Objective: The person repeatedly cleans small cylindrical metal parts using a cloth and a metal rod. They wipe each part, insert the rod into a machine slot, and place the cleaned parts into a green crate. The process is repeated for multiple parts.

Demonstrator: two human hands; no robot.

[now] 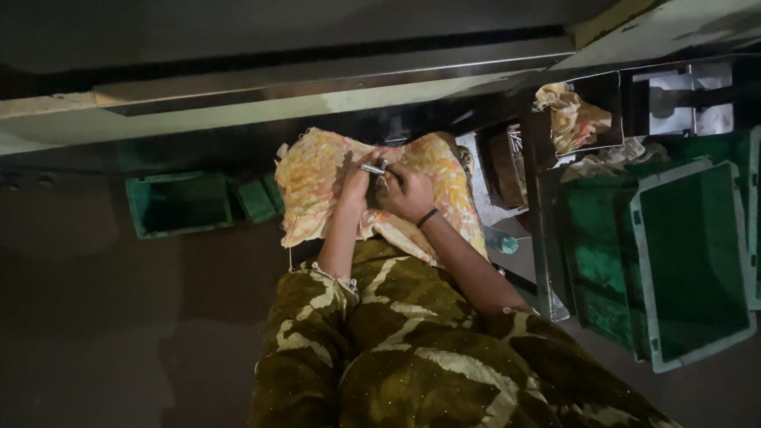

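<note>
Both my hands meet over the cloth (317, 178): left hand (357, 181) pinches a small metal part (372, 169), right hand (408, 192) closed around it, steadying.

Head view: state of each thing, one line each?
Left hand: closed on small metal part.
Right hand: closed beside the part, black wristband on.
Patterned cloth: spread under the hands.
Big green crate: looks empty.
Small green crate: looks empty.
</note>
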